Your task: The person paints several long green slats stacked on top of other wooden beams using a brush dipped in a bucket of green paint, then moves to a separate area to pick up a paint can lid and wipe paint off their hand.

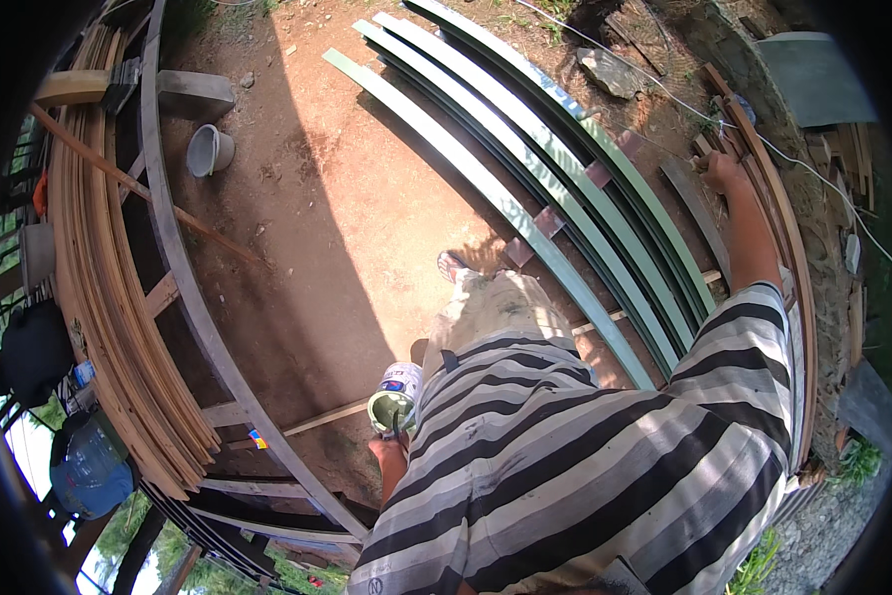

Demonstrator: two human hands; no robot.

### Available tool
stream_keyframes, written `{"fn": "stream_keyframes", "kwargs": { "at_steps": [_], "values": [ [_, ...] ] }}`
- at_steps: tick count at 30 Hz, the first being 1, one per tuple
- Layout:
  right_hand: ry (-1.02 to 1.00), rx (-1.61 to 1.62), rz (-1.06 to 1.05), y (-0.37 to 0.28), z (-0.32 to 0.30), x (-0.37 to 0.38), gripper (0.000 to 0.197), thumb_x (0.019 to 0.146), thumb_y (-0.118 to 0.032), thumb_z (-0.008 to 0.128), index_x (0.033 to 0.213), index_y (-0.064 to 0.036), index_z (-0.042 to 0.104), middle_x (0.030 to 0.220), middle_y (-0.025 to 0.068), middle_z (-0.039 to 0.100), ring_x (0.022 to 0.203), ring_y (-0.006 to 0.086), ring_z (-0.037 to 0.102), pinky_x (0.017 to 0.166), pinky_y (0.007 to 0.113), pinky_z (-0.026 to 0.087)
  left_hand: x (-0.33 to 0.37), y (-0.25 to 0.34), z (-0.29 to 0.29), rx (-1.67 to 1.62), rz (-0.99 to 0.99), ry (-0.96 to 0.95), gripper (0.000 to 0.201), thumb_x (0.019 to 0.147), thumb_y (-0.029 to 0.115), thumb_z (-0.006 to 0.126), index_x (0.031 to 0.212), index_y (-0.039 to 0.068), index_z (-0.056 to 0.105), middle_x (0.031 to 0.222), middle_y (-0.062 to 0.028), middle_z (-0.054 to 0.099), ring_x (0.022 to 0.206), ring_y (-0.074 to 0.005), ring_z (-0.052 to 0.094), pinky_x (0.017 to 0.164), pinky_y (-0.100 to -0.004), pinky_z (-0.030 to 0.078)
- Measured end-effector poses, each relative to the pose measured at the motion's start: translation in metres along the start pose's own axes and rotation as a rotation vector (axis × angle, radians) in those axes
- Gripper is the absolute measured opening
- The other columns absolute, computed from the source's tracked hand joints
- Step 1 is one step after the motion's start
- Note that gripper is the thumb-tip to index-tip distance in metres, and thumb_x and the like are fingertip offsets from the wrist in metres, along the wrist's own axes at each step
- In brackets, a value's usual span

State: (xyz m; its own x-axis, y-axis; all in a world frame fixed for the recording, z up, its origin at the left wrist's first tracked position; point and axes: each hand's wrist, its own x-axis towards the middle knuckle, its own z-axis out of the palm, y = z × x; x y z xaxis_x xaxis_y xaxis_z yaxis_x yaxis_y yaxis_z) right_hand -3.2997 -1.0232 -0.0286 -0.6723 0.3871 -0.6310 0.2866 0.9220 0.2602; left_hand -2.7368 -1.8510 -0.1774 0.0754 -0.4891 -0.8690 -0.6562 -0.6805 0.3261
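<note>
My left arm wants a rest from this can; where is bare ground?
The dirt between the grey bucket and the green bars is largely bare, partly shaded. Crowded spots: those bars, boards beside your right hand, and stacked planks at left.

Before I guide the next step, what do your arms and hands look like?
The right arm wears a short sleeve in black, grey and off-white stripes, bare below it. The right hand shows no glove. The left hand looks ungloved too; a short bare stretch of forearm shows, the striped shirt covering the rest.
</note>
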Motion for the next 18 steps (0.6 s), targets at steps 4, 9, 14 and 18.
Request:
{"fn": "stream_keyframes", "kwargs": {
  "at_steps": [4,9,14,18],
  "values": [
    [0.068,-0.005,-0.013,-0.003,-0.021,0.003,0.041,0.078,-0.021,0.066,0.119,-0.0234,0.066,0.124,0.0093,0.06,0.116,0.0273,0.056,0.095,0.041,0.046,0.012,0.104,0.073,-0.486,-0.107,0.122,0.019,0.086,0.025,0.043,0.081,0.01,0.054,0.085,-0.0036,0.061,0.085,-0.0218,0.062,0.072,-0.0427,0.051],
    [0.048,-0.087,-0.001,0.015,-0.016,0.017,0.035,0.082,-0.022,0.06,0.117,-0.0213,0.065,0.125,0.0106,0.059,0.117,0.0271,0.055,0.097,0.041,0.046,-0.017,0.217,0.153,-0.418,0.053,0.066,0.016,0.083,0.028,0.046,0.083,0.014,0.053,0.083,0.0018,0.06,0.089,-0.0201,0.063,0.075,-0.0421,0.048],
    [0.027,0.085,0.045,0.016,-0.015,0.022,0.044,0.076,-0.026,0.068,0.113,-0.0055,0.059,0.122,0.018,0.057,0.115,0.0322,0.055,0.096,0.042,0.046,0.03,0.285,0.179,-0.583,0.248,0.021,0.012,0.079,0.024,0.046,0.07,0.016,0.048,0.066,-0.0007,0.054,0.063,-0.0205,0.055,0.061,-0.0403,0.045],
    [0.041,0.215,0.122,0.043,0.022,0.018,0.051,0.076,-0.029,0.069,0.116,-0.0017,0.054,0.122,0.0202,0.057,0.117,0.0347,0.053,0.095,0.043,0.046,0.03,0.351,0.265,-0.546,0.041,0.053,0.018,0.08,0.024,0.039,0.077,0.012,0.052,0.072,-0.0043,0.051,0.073,-0.0231,0.052,0.07,-0.0467,0.042]
  ]
}}
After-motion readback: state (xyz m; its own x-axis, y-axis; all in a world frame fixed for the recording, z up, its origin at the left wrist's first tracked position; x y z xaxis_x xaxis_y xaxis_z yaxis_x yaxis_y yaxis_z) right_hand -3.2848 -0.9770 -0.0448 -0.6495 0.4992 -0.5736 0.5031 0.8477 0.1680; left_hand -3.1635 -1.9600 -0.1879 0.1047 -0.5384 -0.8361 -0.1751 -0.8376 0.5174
